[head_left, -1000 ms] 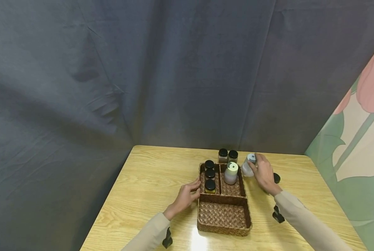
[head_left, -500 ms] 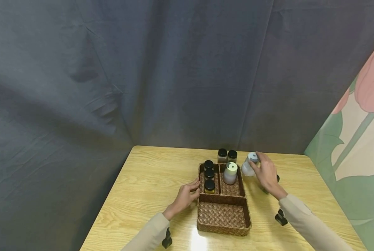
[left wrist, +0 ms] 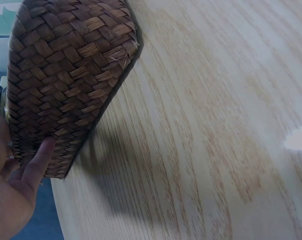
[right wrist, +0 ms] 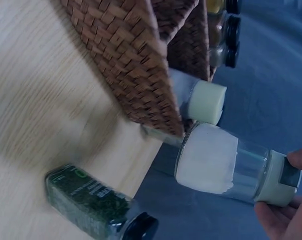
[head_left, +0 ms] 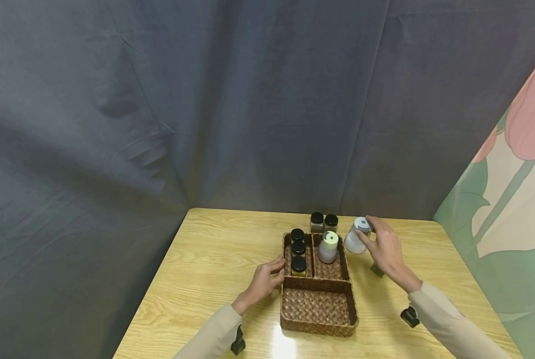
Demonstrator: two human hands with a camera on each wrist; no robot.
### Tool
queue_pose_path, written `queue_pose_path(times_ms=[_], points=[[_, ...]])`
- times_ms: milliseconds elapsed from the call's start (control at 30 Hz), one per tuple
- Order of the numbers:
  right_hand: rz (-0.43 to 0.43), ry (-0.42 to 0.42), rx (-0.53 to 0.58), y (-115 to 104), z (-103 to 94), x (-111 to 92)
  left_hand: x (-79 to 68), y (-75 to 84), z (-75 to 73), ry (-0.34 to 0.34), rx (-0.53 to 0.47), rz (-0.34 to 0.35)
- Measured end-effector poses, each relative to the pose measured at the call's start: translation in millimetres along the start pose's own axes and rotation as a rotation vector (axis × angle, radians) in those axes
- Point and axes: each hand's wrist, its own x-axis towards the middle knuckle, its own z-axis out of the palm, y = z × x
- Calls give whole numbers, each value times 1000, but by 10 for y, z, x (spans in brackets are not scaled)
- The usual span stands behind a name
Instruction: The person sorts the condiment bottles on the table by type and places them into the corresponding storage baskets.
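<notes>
My right hand (head_left: 386, 249) pinches the pale cap of a glass seasoning shaker (right wrist: 208, 160) filled with white powder. The shaker (head_left: 356, 237) leans a little beside the right rear wall of a brown woven basket (head_left: 318, 326). My left hand (head_left: 260, 281) rests its fingertips at the basket's left wall. In the left wrist view, one finger (left wrist: 40, 159) lies straight along the woven outside. A second shaker (head_left: 329, 248), with a pale yellow-green cap, stands in the rear right compartment. Several black-lidded jars (head_left: 298, 267) stand in a row in the rear left compartment.
Two more black-lidded jars (head_left: 317, 223) stand behind the basket. A square jar of green herbs (right wrist: 86, 200) with a black lid is right of the basket, mostly covered by my right hand in the head view. The basket's front compartment holds nothing. A dark curtain (head_left: 267, 109) hangs behind the table.
My right hand, still holding the shaker, has shifted slightly to the right relative to the basket, and its forearm has swung right, over the herb jar's lid. My left hand stays at the basket.
</notes>
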Motion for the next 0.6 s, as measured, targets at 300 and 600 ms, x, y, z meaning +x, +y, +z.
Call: queue_pose_path(times_ms=[300,600], points=[[-76,-15,36,-212,-21,-51,-4,6,-18,-1,-4,-15],[-105,-31,37,-351,56,-135,-8,6,-6,1,6,10]])
